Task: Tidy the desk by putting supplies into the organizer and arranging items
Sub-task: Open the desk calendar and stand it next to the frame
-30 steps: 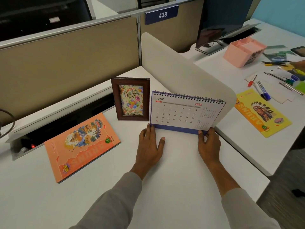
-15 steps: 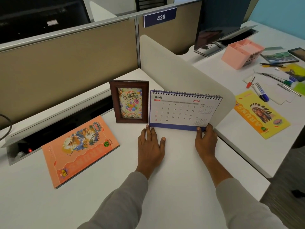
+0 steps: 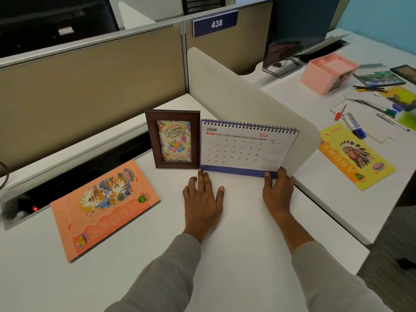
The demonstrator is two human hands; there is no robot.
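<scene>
A spiral-bound June desk calendar (image 3: 245, 147) stands upright on the white desk (image 3: 236, 233), right beside a brown photo frame (image 3: 172, 139) with a birthday card. My left hand (image 3: 202, 199) lies flat on the desk, fingertips touching the calendar's lower left corner. My right hand (image 3: 278, 188) touches the calendar's lower right corner with straight fingers. An orange notebook (image 3: 103, 208) lies flat at the left. On the neighbouring desk sit a pink organizer (image 3: 326, 73), a yellow notebook (image 3: 355, 154), and scattered pens and markers (image 3: 355, 124).
A curved white divider (image 3: 243, 95) rises behind the calendar, between the two desks. A monitor (image 3: 297, 30) stands at the back right. Beige partition walls (image 3: 90, 86) close the back. An open cable tray (image 3: 67, 176) runs along the desk's rear left edge.
The calendar has been pushed slightly back and left, closer to the photo frame. Both hands followed it at its lower corners.
</scene>
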